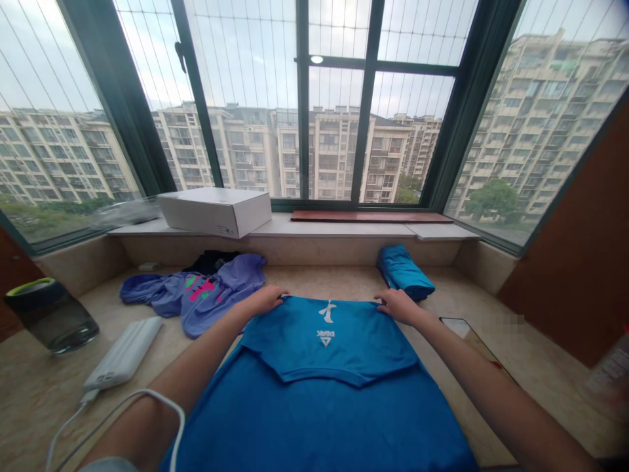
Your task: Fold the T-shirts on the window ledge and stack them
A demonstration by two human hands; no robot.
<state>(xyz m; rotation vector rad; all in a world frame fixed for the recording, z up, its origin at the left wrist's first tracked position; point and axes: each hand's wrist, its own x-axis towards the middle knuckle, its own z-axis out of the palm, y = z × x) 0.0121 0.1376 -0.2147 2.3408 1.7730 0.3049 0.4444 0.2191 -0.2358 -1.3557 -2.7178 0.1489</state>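
A blue T-shirt [314,419] with white print lies spread on the stone-patterned counter in front of me, its far part folded back toward me. My left hand [264,300] pinches the far left corner of that fold. At the far right corner, my right hand [397,305] has its thumb and fingers closed on the same edge. The fabric between both hands is fairly straight. Just beyond my right hand sits a rolled blue garment [405,272]. Left of my left hand lies a crumpled purple garment [216,288] with a pink and green print.
A white box [215,211] and a reddish board [368,217] rest on the window ledge. On the left stand a dark bottle [52,314] and a white power bank [122,354] with a cable [170,400] crossing my left forearm. A phone-like flat object [457,324] lies by my right forearm.
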